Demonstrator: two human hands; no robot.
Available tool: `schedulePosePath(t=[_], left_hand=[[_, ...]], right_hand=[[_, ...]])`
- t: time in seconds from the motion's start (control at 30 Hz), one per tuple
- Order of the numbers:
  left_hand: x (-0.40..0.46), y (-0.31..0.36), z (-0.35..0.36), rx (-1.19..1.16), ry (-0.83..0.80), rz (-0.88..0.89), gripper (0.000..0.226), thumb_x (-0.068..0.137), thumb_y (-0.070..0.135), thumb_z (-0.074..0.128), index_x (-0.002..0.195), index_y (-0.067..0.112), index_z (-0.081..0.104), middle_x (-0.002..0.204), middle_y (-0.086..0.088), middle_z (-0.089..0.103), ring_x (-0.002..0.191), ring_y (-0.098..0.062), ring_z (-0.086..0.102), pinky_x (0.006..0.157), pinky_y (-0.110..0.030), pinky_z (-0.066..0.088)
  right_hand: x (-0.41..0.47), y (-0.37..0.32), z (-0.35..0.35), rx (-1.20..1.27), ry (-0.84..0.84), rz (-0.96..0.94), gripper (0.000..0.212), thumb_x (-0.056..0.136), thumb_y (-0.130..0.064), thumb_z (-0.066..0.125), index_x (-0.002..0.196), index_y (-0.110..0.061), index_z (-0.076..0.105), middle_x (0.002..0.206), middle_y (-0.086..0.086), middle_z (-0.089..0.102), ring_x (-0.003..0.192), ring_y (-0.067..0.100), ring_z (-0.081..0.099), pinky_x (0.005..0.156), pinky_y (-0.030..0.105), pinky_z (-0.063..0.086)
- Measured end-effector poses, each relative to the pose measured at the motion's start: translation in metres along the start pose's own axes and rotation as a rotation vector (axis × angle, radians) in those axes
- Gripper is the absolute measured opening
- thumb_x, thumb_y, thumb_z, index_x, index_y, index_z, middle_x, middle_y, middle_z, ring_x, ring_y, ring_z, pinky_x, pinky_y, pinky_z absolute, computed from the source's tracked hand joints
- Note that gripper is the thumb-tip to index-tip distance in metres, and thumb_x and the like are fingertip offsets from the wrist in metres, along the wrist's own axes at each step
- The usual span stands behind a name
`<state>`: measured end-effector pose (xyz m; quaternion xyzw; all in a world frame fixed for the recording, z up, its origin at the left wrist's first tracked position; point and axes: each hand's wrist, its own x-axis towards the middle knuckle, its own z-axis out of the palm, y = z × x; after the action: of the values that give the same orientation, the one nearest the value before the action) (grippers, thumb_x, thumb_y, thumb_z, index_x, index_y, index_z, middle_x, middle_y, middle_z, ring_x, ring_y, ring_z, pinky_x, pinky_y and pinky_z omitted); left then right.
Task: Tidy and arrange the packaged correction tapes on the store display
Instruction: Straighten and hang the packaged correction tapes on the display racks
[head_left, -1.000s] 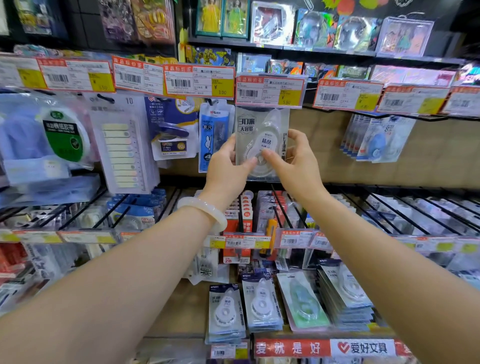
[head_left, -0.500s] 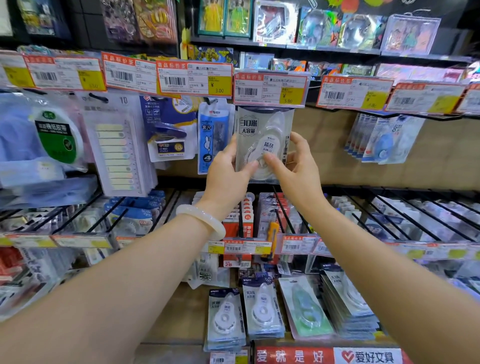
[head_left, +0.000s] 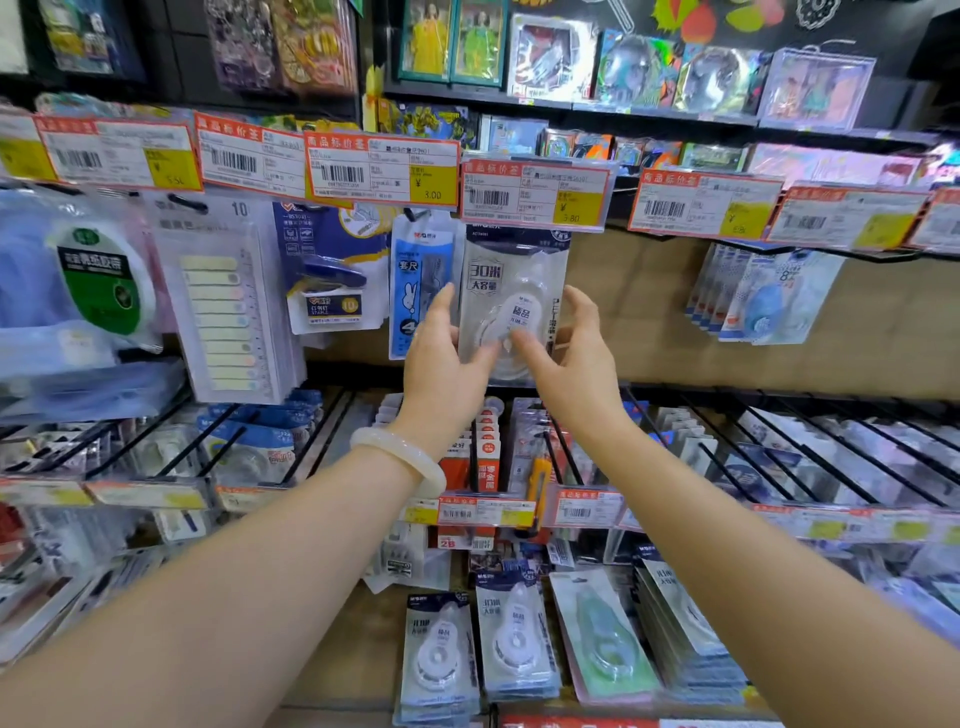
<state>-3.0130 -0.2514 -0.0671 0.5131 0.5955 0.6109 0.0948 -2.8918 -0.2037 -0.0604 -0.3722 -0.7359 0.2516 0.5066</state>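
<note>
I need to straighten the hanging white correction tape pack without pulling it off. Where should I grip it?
Probably the flat side edges of the white correction tape pack, low down, left hand and right hand coming from either side. The bulging blister fills its middle, and its top hangs behind the price tag.

arms: bare, no sleeves | left wrist: pale white bangle (head_left: 400, 457)
</note>
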Motion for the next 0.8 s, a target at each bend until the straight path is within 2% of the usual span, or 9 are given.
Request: schedulePosePath(t=[0.13,0.3,0.43,0.57,0.8], left_hand=[[0.011,-0.010,0.007,0.106,0.057,0.050,0.068,0.084,0.027,0.068,0.142,0.027,0.032,0.115,-0.009,0.058,0.104,-0.021,0.058,0.094,-0.043,0.048],[0.033,-0.019,0.017,0.124,0.067,0.022,0.067,0.083,0.030,0.068,0.141,0.025,0.036,0.117,-0.009,0.060,0.111,-0.024,0.056,0.097,-0.044,0.046],[0.044,-0.027,0.025,0.127,0.077,0.009,0.066,0.084,0.029,0.068,0.141,0.025,0.036,0.116,-0.011,0.059,0.109,-0.025,0.056,0.097,-0.043,0.046],[0.055,-0.033,0.030,0.143,0.082,0.014,0.065,0.084,0.031,0.068,0.141,0.025,0.038,0.123,-0.006,0.058,0.114,-0.025,0.054,0.099,-0.044,0.044],[0.068,-0.037,0.034,0.198,0.073,0.056,0.070,0.077,0.044,0.061,0.140,0.019,0.041,0.123,-0.007,0.060,0.110,-0.026,0.057,0.094,-0.045,0.048]], right_hand=[[0.009,0.009,0.010,-0.042,0.015,0.001,0.071,0.087,-0.041,0.060,0.145,-0.028,0.022,0.127,0.006,0.055,0.114,0.023,0.055,0.094,0.045,0.048],[0.028,0.017,0.013,-0.055,0.010,0.011,0.069,0.088,-0.040,0.059,0.146,-0.029,0.023,0.127,0.000,0.054,0.113,0.018,0.052,0.094,0.043,0.047],[0.042,0.022,0.015,-0.071,-0.013,0.034,0.069,0.089,-0.039,0.059,0.146,-0.031,0.022,0.132,0.000,0.048,0.119,0.016,0.047,0.101,0.038,0.040],[0.054,0.028,0.017,-0.107,0.001,0.035,0.071,0.087,-0.042,0.061,0.146,-0.033,0.023,0.124,0.001,0.050,0.108,0.018,0.053,0.095,0.046,0.046],[0.066,0.032,0.023,-0.119,-0.013,0.031,0.071,0.088,-0.040,0.060,0.147,-0.031,0.022,0.123,0.003,0.050,0.106,0.017,0.052,0.095,0.044,0.046]])
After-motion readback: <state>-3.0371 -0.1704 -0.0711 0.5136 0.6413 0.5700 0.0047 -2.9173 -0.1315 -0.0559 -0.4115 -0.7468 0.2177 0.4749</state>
